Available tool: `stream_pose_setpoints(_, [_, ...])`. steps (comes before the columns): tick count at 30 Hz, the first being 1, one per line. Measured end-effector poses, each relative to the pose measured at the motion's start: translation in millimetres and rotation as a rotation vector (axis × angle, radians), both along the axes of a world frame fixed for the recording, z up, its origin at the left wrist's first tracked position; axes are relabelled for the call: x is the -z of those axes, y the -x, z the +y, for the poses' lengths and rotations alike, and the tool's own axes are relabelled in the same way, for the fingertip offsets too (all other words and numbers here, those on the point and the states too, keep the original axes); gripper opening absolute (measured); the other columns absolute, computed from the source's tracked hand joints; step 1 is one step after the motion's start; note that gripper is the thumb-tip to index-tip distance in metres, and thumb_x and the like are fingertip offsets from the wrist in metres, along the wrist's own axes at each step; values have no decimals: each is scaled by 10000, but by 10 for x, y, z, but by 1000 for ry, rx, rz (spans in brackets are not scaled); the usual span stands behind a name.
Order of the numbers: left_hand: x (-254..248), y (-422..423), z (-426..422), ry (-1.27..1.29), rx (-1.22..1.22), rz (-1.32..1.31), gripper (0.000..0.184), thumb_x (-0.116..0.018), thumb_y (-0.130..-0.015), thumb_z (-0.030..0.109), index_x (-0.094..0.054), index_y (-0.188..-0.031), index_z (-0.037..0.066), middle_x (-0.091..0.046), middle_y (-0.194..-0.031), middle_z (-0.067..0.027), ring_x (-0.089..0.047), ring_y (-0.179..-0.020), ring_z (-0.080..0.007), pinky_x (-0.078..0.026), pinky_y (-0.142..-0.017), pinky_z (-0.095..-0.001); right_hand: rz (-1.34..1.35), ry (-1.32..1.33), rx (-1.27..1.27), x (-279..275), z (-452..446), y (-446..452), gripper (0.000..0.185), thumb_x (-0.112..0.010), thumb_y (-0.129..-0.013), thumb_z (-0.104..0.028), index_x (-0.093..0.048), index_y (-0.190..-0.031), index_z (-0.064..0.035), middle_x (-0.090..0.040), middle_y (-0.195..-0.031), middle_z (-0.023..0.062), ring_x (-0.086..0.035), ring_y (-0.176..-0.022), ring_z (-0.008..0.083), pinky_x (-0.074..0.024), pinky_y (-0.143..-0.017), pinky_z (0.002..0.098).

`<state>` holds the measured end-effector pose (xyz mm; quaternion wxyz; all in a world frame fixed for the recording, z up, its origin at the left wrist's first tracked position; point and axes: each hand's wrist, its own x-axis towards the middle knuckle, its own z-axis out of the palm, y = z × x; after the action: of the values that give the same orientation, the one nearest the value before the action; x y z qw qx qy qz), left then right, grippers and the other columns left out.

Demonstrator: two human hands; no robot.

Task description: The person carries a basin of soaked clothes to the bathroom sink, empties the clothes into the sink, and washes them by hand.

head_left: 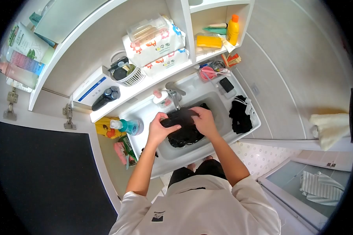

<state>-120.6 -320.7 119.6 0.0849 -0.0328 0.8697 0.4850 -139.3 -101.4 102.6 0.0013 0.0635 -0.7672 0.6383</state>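
A dark, wet-looking black cloth (183, 127) is spread between my two hands over the washbasin (166, 153), beneath the faucet (175, 101). My left hand (161, 128) grips its left edge, with the thumb lying over the top and the other fingers partly hidden. At its upper right edge, my right hand (203, 120) pinches the cloth, fingertips bent over it. The cloth's lower part bunches in shiny folds down in the bowl. What kind of garment or cloth it is, I cannot make out.
A white pump bottle (162, 98) stands beside the faucet, and a teal bottle (131, 127) on the left rim. Another black cloth (240, 115) lies on the right rim near a dark phone-like object (226, 85). Shelves above hold wipes packs (157, 51) and a basket (132, 77).
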Motion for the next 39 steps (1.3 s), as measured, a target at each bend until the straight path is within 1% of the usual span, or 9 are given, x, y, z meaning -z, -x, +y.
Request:
stream_pose_setpoints(4, [14, -19, 20, 264, -156, 118, 361, -797, -716, 147, -576, -995, 92, -593, -796, -57, -561, -656, -162, -474, -608, -296, 51, -38, -45, -217, 23, 1, 220, -613, -819, 2, -682, -1026, 37, -707, -910, 118, -672, -836, 219, -536, -782, 333])
stream_pose_setpoints(6, [120, 16, -58, 336, -223, 327, 348, -781, -658, 186, -653, -974, 116, -584, -829, -78, -587, -653, -272, -504, -665, -347, 18, -31, -11, -208, 66, 26, 249, -643, -789, -39, -692, -1027, 18, -699, -937, 181, -681, -845, 317, -534, -782, 364])
stream_pose_setpoints(9, [77, 56, -230, 474, -213, 430, 317, -752, -712, 167, -693, -1017, 105, -623, -854, -55, -611, -643, -235, -512, -642, -332, -131, -4, 38, -16, 180, 86, 194, -614, -828, -5, -698, -1002, 1, -685, -856, 82, -654, -752, 153, -527, -698, 302])
stream_pose_setpoints(12, [109, 156, -499, 33, -170, -94, 257, -699, -782, 150, -683, -1012, 36, -685, -880, -78, -656, -653, -215, -532, -611, -324, 75, -156, 127, 34, 284, 102, 155, -606, -837, -11, -698, -961, -1, -659, -813, 64, -626, -682, 131, -529, -612, 279])
stream_pose_setpoints(17, [-117, 171, -381, -907, -297, -409, 335, -581, -823, -44, -619, -1154, -13, -681, -988, -78, -674, -888, -159, -557, -780, -295, -258, 200, 43, -50, 208, 85, 153, -559, -835, -7, -684, -922, 10, -620, -815, 33, -601, -670, 116, -525, -524, 253])
stream_pose_setpoints(22, [-259, -92, 321, -596, -56, -71, 417, -666, -906, 49, -539, -1303, 38, -628, -1159, -35, -557, -1127, -135, -489, -934, -286, -327, 404, -204, -500, -81, 19, 198, -532, -813, 11, -659, -948, 80, -604, -879, 43, -618, -711, 140, -525, -612, 262])
stream_pose_setpoints(27, [-59, 45, 217, -463, -7, 24, 195, -635, -969, 73, -613, -1151, 7, -660, -1015, -10, -585, -924, -81, -477, -857, -243, -106, 585, -309, -294, 61, 89, 432, -542, -738, 62, -654, -1152, 7, -594, -1114, 50, -591, -1016, 181, -468, -845, 270])
stream_pose_setpoints(34, [-656, 91, 203, -726, -151, 171, 190, -660, -963, 84, -627, -1131, 1, -667, -988, -6, -586, -886, -66, -471, -814, -221, 216, -183, -181, 304, -70, -224, 758, -749, -789, -143, -416, -1467, -73, -515, -1403, 174, -523, -1229, 253, -412, -1017, 351])
stream_pose_setpoints(39, [-983, 110, 294, -876, -189, 185, 295, -602, -1008, 137, -609, -1272, 4, -660, -1117, -35, -589, -988, -85, -469, -839, -228, -237, 384, -253, 407, -296, -238, 341, -628, -918, -81, -612, -1248, 4, -693, -1112, 103, -638, -969, 175, -518, -836, 307])
